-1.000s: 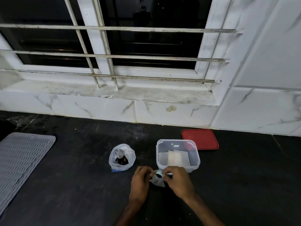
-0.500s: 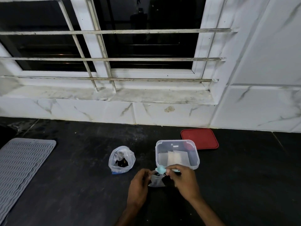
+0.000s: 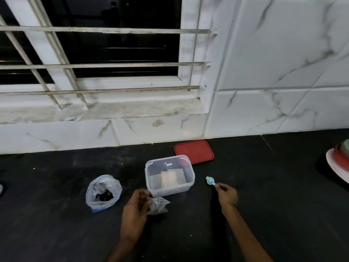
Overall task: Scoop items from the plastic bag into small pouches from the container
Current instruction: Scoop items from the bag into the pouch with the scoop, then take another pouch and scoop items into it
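Dark stone table (image 3: 264,195) under barred window (image 3: 105,53), white marble-look tiles behind. Item 1: plastic bag (image 3: 103,191), mouth open, dark contents at bottom, stands left of centre. Item 2: clear container (image 3: 170,190), lid off, approx. centre; flat stack of empty pouches (image 3: 169,178) inside. Item 3: red lid (image 3: 194,152), flat on table behind container; touching it or just apart, can't tell. Item 4: small pouch (image 3: 158,206), just in front of container, dark fill showing through; left hand (image 3: 135,210) fingers curled, pinching its left edge. Item 5: teal scoop (image 3: 210,180), right of container, bowl looks empty; right hand (image 3: 226,195) fingers clamped on handle end, well away from bag & pouch. Misc.: stacked plates (image 3: 340,163) at far right edge. Status (est.): one pouch at least partly filled, not seen sealed or set aside; bag not empty; several pouches unused in container, so most of the job remains.
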The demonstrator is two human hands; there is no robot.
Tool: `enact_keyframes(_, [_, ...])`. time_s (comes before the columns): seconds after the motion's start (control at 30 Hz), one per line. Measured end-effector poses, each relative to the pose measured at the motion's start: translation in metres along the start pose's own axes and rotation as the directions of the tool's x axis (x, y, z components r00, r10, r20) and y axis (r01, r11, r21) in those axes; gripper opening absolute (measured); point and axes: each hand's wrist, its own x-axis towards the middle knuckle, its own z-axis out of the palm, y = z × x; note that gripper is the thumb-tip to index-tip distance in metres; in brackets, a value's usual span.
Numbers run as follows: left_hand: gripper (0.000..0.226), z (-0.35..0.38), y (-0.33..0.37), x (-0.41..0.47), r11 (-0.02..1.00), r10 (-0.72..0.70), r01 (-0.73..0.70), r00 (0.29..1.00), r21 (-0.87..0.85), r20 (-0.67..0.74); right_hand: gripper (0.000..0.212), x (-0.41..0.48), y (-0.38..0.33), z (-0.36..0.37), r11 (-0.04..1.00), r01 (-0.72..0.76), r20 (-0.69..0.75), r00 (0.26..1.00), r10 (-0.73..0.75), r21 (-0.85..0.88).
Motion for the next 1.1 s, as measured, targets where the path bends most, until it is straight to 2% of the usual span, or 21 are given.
enact_keyframes(0.07, [0.035,0.005,0.009,0.002,1.000,0.023,-0.023,1.000,-0.009,-0.012,0.023,0.001,0.001,-0.002,0.973,0.083,-0.011,0.996,-0.087,-0.214])
enact_keyframes(0.13, [0.036,0.009,0.016,0.003,0.999,0.036,-0.037,0.999,-0.008,-0.039,0.041,-0.006,-0.003,-0.005,0.878,0.153,-0.043,0.980,-0.194,-0.453])
enact_keyframes(0.17, [0.037,0.010,0.019,0.005,0.999,0.046,-0.046,0.998,-0.006,-0.053,0.047,-0.013,-0.009,-0.006,0.853,0.197,-0.057,0.965,-0.255,-0.484])
enact_keyframes(0.23, [0.040,0.013,0.023,0.007,0.998,0.062,-0.063,0.995,-0.004,-0.076,0.038,-0.038,-0.029,-0.006,0.851,0.395,0.024,0.911,-0.413,-0.345])
enact_keyframes(0.27, [0.042,0.014,0.024,0.009,0.997,0.073,-0.074,0.994,-0.007,-0.085,0.027,-0.054,-0.041,-0.005,0.849,0.495,0.118,0.869,-0.481,-0.183])
enact_keyframes(0.33, [0.043,0.016,0.026,0.010,0.996,0.087,-0.089,0.992,-0.014,-0.092,0.016,-0.092,-0.062,0.000,0.818,0.574,0.378,0.748,-0.545,0.043])
enact_keyframes(0.37, [0.043,0.017,0.027,0.009,0.995,0.091,-0.094,0.992,-0.021,-0.091,0.014,-0.106,-0.067,0.004,0.788,0.609,0.479,0.667,-0.571,0.091])
enact_keyframes(0.43, [0.045,0.018,0.028,0.009,0.993,0.108,-0.111,0.990,-0.032,-0.090,0.020,-0.121,-0.071,0.014,0.708,0.703,0.591,0.541,-0.598,0.073])
enact_keyframes(0.5, [0.045,0.018,0.027,0.009,0.990,0.128,-0.132,0.987,-0.042,-0.094,0.021,-0.125,-0.073,0.022,0.625,0.780,0.613,0.483,-0.626,0.024])
enact_keyframes(0.6, [0.042,0.016,0.029,0.009,0.988,0.133,-0.141,0.984,-0.059,-0.120,0.006,-0.123,-0.076,0.028,0.585,0.811,0.597,0.465,-0.654,0.009])
enact_keyframes(0.73, [0.029,0.012,0.028,0.006,0.984,0.108,-0.119,0.990,-0.133,-0.090,0.008,-0.126,-0.077,0.033,0.478,0.878,0.609,0.399,-0.686,-0.037])
enact_keyframes(0.83, [0.034,0.008,0.028,0.004,0.968,0.097,-0.077,0.993,-0.240,0.071,0.010,-0.130,-0.078,0.035,0.448,0.893,0.595,0.379,-0.708,-0.036])
enact_keyframes(0.93, [0.023,0.006,0.029,0.003,0.962,0.062,-0.003,0.976,-0.274,0.208,0.012,-0.133,-0.082,0.034,0.405,0.911,0.581,0.372,-0.724,-0.079])
enact_keyframes(1.03, [0.003,0.005,0.028,0.004,0.961,0.028,0.012,0.990,-0.277,0.141,0.014,-0.132,-0.090,0.029,0.318,0.935,0.594,0.348,-0.725,-0.158])
enact_keyframes(1.1, [0.005,0.004,0.027,0.006,0.965,0.006,0.019,0.996,-0.262,0.093,0.012,-0.129,-0.098,0.024,0.290,0.933,0.627,0.359,-0.692,-0.214])
